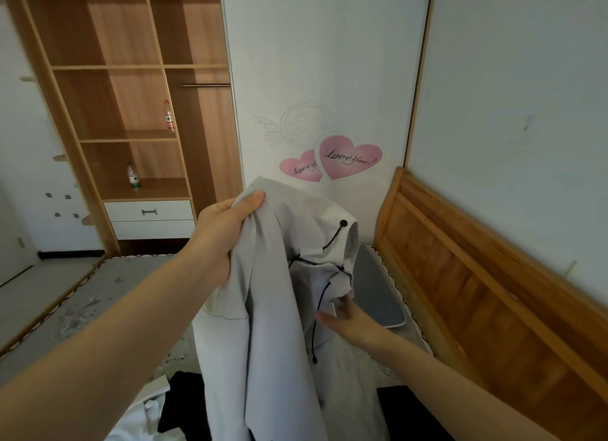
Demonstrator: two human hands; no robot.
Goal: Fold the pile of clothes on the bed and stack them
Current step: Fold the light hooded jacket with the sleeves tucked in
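Observation:
A light grey hooded garment (279,309) with black drawstrings hangs in the air above the bed. My left hand (223,230) grips its upper edge, raised high at the centre. Lower and to the right, my right hand (342,315) pinches a fold of the same garment near the hood and drawstring. Black clothes (184,404) and a white piece (141,417) lie on the bed (98,295) below, partly hidden by the hanging fabric.
A grey folded item (375,289) lies at the bed's far right beside the wooden headboard (477,292). An open wooden wardrobe (125,111) with two bottles (133,175) stands behind the bed. White wardrobe door with heart stickers (348,159) straight ahead.

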